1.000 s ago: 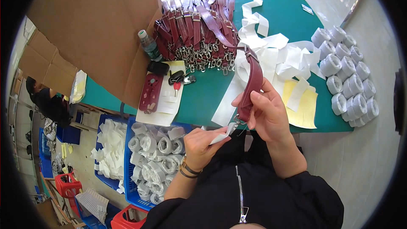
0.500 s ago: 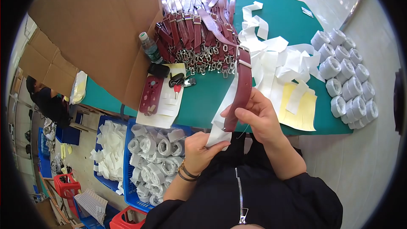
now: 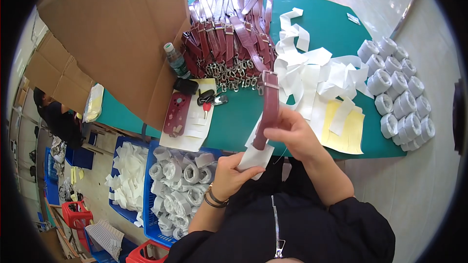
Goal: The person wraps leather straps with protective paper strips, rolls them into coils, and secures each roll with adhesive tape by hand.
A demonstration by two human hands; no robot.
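Observation:
A dark red leather strap (image 3: 271, 98) with a metal buckle hangs from my right hand (image 3: 295, 134), pinched between thumb and fingers. My left hand (image 3: 231, 175) is closed on a strip of white paper (image 3: 255, 159), its thumb flat on top. The strap's lower end lies against that paper, near the table's front edge. Beyond my hands, a pile of similar red straps (image 3: 229, 39) with metal clips covers the back of the table. Loose white paper strips (image 3: 304, 78) lie to the right of the strap.
White wrapped rolls (image 3: 397, 92) are stacked at the green table's (image 3: 331, 24) right edge. A cardboard sheet (image 3: 117, 34), bottle (image 3: 177, 61), keys (image 3: 206, 109) and red phone case (image 3: 176, 114) are at left. Blue baskets (image 3: 152, 224) hold more rolls and paper. A person (image 3: 58, 117) is further left.
My right hand has shifted slightly left, and the strap now stands more upright, its buckle lower and further left. My left hand stays almost in place on the paper.

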